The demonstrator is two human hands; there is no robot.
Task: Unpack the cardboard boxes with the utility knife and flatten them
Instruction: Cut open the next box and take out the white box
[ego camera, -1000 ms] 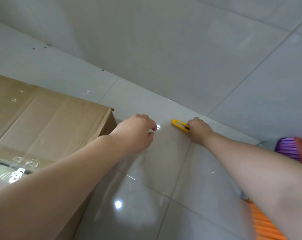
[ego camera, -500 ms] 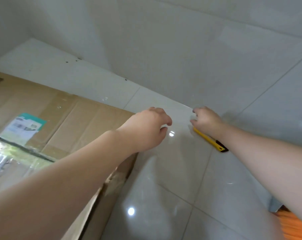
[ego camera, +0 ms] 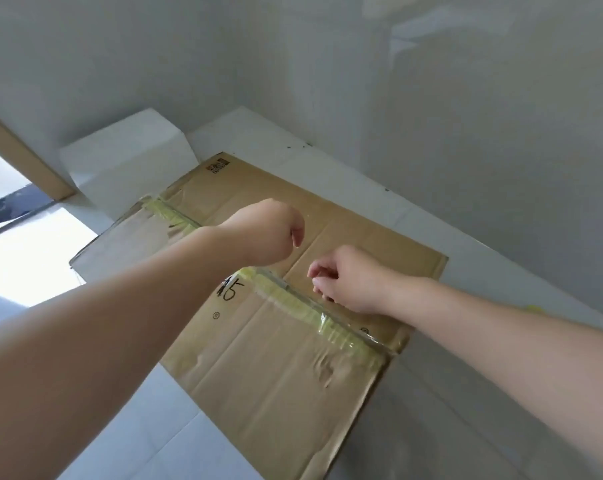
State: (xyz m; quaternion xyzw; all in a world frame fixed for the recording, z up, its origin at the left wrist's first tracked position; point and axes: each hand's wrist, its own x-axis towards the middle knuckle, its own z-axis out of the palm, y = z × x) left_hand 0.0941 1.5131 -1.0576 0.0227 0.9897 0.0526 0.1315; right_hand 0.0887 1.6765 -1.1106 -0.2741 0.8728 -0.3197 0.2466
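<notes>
Hovering loosely curled and empty, the left hand [ego camera: 265,233] hangs above the flat brown taped cardboard box [ego camera: 279,368] on the floor; at its 4 o'clock the right hand [ego camera: 348,282], fingers curled, holds nothing visible. The yellow knife seen earlier is gone from view.

White box [ego camera: 126,161] and wall [ego camera: 431,116] hem the cardboard box [ego camera: 275,375].

**Marks on the flattened box**

The cardboard box [ego camera: 279,368] carries a black handwritten scrawl [ego camera: 230,288] beside its yellowish tape seam; only a "5" reads clearly. A small circled mark [ego camera: 215,315] sits below it, illegible. Near the far corner is a printed QR code [ego camera: 218,167], too small to read.
</notes>
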